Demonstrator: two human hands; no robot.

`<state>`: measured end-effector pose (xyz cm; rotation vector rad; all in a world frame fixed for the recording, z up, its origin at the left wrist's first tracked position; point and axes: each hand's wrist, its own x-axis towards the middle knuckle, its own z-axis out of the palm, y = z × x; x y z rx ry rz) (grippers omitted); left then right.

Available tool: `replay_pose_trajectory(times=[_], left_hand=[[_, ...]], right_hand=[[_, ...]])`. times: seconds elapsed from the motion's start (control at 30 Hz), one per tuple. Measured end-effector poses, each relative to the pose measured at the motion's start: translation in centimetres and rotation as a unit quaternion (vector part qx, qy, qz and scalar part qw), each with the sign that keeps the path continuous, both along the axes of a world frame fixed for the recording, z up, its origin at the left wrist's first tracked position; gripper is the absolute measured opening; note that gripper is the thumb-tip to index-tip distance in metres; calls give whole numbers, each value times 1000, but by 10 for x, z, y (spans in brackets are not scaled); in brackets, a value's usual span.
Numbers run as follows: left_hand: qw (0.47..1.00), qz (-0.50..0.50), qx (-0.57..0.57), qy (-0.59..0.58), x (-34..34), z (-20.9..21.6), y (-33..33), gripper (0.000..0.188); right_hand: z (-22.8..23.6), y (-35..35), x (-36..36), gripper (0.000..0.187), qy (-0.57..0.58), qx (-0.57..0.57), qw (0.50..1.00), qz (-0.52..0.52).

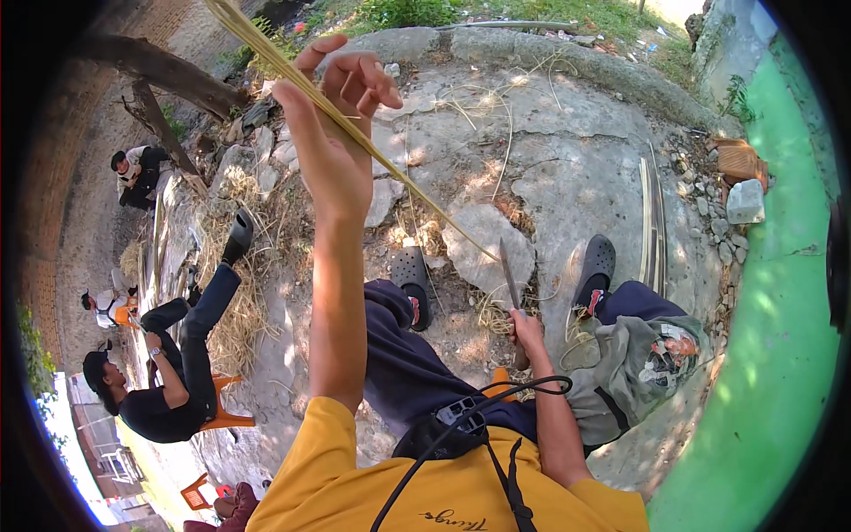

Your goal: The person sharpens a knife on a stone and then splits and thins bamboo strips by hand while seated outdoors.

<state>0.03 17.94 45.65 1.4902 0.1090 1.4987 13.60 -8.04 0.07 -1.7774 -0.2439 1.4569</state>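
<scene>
My left hand (341,146) is raised at the upper left, fingers loosely curled. A long, pale bamboo strip (412,184) lies across its palm beside the thumb, its thin end slanting down toward the knife. Lower down, my right hand (526,332) is closed round the handle of a long knife (510,273), whose blade points up and away from me. The strip's end is near the blade; whether they touch I cannot tell. Beneath them is a flat stone slab (483,248) between my feet, with thin shavings (495,315) beside it.
A grey cloth (620,359) covers my right thigh. Bamboo strips (652,235) lie right of my foot, by a green wall (762,337). A seated person (168,390) is on the left, near straw-like shavings (235,301). A black cable (479,403) crosses my lap.
</scene>
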Motion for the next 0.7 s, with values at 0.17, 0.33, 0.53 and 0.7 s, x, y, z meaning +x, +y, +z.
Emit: replay_pose_trajectory(times=[0.17,0.33,0.53,0.7], left_hand=[[998,-37,16,54,23,56,-5,55],[984,-128,-92,84,54,71,-25,49],[991,-106,-79,13,91,65,-36,46],[988,-147,-45,-7,96,58,-35,45]], right_hand=[[-2,-7,-7,44,-20,-3,1000,-7],[10,-4,-9,39,-19,-17,1000,11],[-4,-5,-8,33,52,13,999,6],[-7,-5,-5,29,-30,7,999,40]])
